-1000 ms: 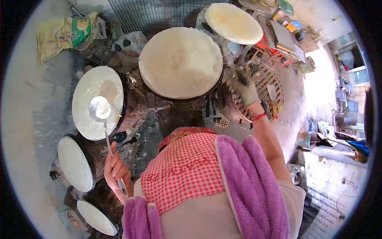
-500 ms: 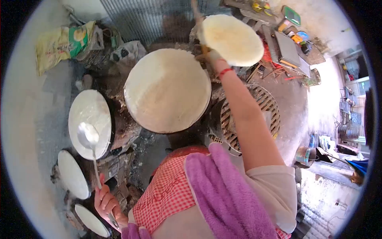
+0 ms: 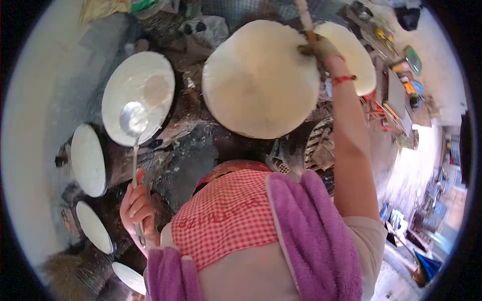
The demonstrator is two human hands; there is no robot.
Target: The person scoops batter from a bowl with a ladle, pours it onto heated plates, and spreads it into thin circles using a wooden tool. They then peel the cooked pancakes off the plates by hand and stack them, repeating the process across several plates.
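My left hand [image 3: 138, 208] is closed around the handle of a metal ladle [image 3: 134, 120], whose bowl lies over the white-coated round griddle [image 3: 113, 108] at the left. That griddle shows a duller patch near its right side. Higher up, my right hand [image 3: 324, 52], with a red cord at the wrist, grips a wooden stick [image 3: 304, 17] at the upper right edge of the large round pale sheet [image 3: 261, 80] in the middle. Partly behind this hand lies another pale round sheet [image 3: 356, 60]. What supports it is hidden.
Several smaller white rounds [image 3: 89, 160] line the left side. A slatted round rack [image 3: 319, 145] shows beside my right forearm. At the right stands a table with a dark flat case [image 3: 395, 93] and small items. A purple towel [image 3: 314, 236] hangs over my shoulders.
The view has shifted, so the rounds sit farther right and higher. Both hands keep their hold. The ladle stays over the left griddle, where a duller patch now shows.
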